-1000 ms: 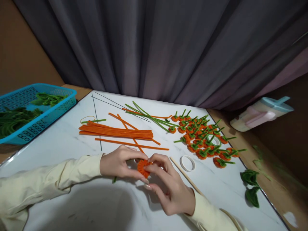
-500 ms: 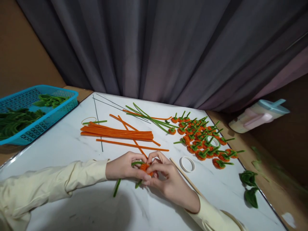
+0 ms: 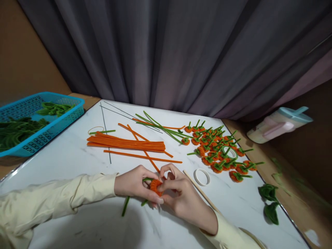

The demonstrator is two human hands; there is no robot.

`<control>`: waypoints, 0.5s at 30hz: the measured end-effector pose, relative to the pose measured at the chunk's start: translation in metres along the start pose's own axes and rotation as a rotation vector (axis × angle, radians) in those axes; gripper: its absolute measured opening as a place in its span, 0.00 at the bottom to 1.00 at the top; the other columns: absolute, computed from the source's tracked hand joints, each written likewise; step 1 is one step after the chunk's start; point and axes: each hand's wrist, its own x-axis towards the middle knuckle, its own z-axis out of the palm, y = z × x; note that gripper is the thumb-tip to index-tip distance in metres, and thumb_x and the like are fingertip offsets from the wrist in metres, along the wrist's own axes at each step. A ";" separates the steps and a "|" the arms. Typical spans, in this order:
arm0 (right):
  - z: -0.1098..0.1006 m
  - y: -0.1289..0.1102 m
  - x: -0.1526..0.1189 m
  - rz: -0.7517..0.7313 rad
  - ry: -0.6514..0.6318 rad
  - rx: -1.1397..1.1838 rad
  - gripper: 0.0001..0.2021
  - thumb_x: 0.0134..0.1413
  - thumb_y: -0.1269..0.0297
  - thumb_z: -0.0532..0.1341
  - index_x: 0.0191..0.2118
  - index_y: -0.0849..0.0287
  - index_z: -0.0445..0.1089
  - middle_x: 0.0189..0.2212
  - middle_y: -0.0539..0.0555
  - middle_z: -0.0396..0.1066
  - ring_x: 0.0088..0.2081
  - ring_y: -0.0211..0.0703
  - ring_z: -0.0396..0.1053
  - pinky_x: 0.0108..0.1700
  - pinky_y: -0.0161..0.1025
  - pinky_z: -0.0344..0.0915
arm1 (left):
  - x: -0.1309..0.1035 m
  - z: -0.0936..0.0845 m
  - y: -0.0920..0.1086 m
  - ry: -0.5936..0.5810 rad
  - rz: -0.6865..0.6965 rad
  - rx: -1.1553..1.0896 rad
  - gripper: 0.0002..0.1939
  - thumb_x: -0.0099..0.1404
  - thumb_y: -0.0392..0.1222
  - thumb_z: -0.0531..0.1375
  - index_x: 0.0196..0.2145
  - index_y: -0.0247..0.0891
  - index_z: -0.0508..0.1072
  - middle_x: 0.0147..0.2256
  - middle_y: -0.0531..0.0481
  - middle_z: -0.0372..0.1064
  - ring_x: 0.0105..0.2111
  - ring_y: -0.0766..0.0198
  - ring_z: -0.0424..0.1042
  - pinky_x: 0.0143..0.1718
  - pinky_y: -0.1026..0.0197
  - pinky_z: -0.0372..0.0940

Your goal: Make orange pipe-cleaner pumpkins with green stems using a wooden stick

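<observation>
Between both hands, above the front of the white tabletop, is a ribbed orange pipe-cleaner pumpkin [image 3: 155, 186] with green pipe-cleaner ends showing around it. My left hand [image 3: 136, 182] grips it from the left, thumb along its lower side. From the right, my right hand [image 3: 178, 192] pinches its edge with thumb and fingers; part of the pumpkin is hidden behind these fingers. A green pipe-cleaner piece [image 3: 125, 206] sticks out below my left hand. Just beyond the hands lies a bundle of orange pipe cleaners [image 3: 126, 142], with a few loose ones crossing it.
Several finished orange pumpkins with green stems [image 3: 212, 148] cluster at the right. Near my right hand are a white tape ring [image 3: 206, 183] and a wooden stick [image 3: 199, 189]. A blue basket [image 3: 80, 107] holds green pieces at the left. A tumbler [image 3: 269, 126] stands far right.
The pumpkin has turned slightly between my fingers, and more of its ribbed orange side shows now. My left thumb and the green ends have shifted a little.
</observation>
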 end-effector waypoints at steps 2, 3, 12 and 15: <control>-0.001 -0.001 0.000 0.029 -0.033 0.015 0.08 0.41 0.80 0.63 0.23 0.60 0.72 0.35 0.52 0.61 0.32 0.35 0.64 0.28 0.31 0.63 | -0.001 0.000 0.001 -0.015 -0.017 0.006 0.13 0.47 0.42 0.69 0.30 0.31 0.75 0.24 0.50 0.75 0.26 0.62 0.75 0.29 0.66 0.70; -0.001 -0.001 0.000 0.053 -0.055 0.041 0.07 0.42 0.80 0.63 0.23 0.60 0.72 0.35 0.52 0.60 0.28 0.32 0.62 0.26 0.30 0.62 | -0.001 0.000 0.001 -0.021 -0.022 0.014 0.14 0.47 0.42 0.69 0.30 0.31 0.75 0.24 0.50 0.74 0.25 0.62 0.75 0.29 0.66 0.70; -0.001 0.005 -0.001 -0.035 -0.110 0.001 0.07 0.48 0.76 0.61 0.23 0.62 0.71 0.34 0.52 0.60 0.24 0.29 0.61 0.25 0.30 0.62 | 0.000 -0.003 -0.005 -0.037 -0.025 0.052 0.12 0.48 0.42 0.69 0.27 0.31 0.76 0.24 0.50 0.75 0.25 0.64 0.75 0.28 0.70 0.68; 0.000 0.006 -0.001 -0.065 -0.108 -0.017 0.08 0.49 0.77 0.59 0.23 0.62 0.69 0.32 0.52 0.60 0.23 0.29 0.60 0.24 0.30 0.61 | 0.001 -0.003 -0.003 -0.036 -0.026 0.064 0.11 0.48 0.42 0.69 0.26 0.31 0.75 0.23 0.50 0.75 0.25 0.65 0.75 0.27 0.70 0.68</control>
